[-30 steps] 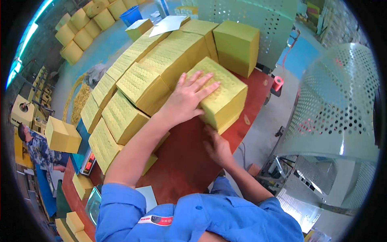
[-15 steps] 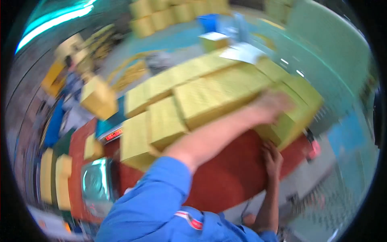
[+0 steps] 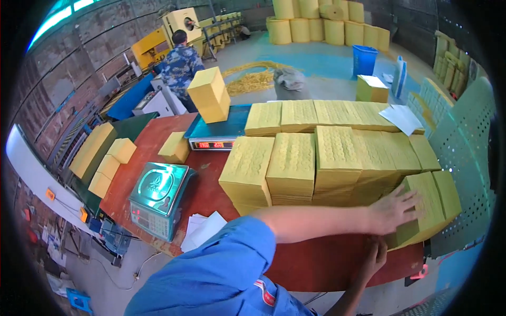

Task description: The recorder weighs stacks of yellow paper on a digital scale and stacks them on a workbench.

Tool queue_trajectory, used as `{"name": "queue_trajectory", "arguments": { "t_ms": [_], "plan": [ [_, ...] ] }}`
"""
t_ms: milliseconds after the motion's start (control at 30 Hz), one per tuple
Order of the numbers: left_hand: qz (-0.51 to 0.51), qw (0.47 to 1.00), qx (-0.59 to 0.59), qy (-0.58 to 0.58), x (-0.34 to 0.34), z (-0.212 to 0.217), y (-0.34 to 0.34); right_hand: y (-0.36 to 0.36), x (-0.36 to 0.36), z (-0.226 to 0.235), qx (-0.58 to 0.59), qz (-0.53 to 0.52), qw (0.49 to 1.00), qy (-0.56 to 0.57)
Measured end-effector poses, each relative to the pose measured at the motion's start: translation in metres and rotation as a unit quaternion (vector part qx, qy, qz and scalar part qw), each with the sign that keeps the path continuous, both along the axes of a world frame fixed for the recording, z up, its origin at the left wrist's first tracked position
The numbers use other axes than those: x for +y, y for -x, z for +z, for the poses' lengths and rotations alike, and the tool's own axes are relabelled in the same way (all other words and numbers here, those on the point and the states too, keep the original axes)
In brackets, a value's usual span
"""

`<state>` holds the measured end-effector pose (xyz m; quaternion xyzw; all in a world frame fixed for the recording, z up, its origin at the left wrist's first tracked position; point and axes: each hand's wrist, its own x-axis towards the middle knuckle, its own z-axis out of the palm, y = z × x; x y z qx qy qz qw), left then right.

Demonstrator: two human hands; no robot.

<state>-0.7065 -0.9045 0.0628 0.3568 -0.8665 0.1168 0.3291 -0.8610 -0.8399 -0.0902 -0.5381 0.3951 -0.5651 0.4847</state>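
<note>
Yellow stack [image 3: 429, 203] under left fingers [image 3: 408, 203]

Workshop hall, brick wall [image 3: 105, 37] across upper left of frame, strip light [image 3: 58, 16] glowing at top left. Concrete floor [image 3: 321, 58], painted blue toward upper centre. Red worktop [image 3: 158, 142] across middle. Yellow machine [image 3: 182, 21] at top, left of centre. Blue bin [image 3: 365, 59] upper right. Perforated metal panel [image 3: 469, 152] along right edge. Big yellow rolls [image 3: 327, 29] stacked at top.
</note>
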Motion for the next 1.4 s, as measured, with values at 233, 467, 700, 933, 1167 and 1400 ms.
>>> {"name": "queue_trajectory", "arguments": {
  "t_ms": [233, 467, 700, 933, 1167, 1400],
  "plan": [
    [0.048, 0.945, 0.164, -0.279, 0.212, -0.015, -0.087, -0.072, 0.094, 0.091, -0.032, 0.111, 0.993, 0.003],
    [0.246, 0.841, 0.376, -0.3, 0.397, 0.007, -0.161, -0.193, 0.211, 0.126, -0.057, 0.389, 0.917, -0.062],
    [0.347, 0.831, 0.413, -0.137, 0.58, -0.002, -0.215, -0.301, 0.372, 0.124, -0.075, 0.543, 0.836, -0.007],
    [0.501, 0.755, 0.418, -0.066, 0.763, -0.03, -0.257, -0.398, 0.549, 0.105, -0.086, 0.677, 0.723, -0.103],
    [0.602, 0.638, 0.481, -0.022, 0.853, -0.021, -0.307, -0.487, 0.641, 0.105, -0.026, 0.751, 0.658, -0.039],
    [0.672, 0.579, 0.462, -0.01, 0.918, -0.013, -0.382, -0.584, 0.709, 0.11, -0.052, 0.802, 0.584, -0.117]
  ]
}}
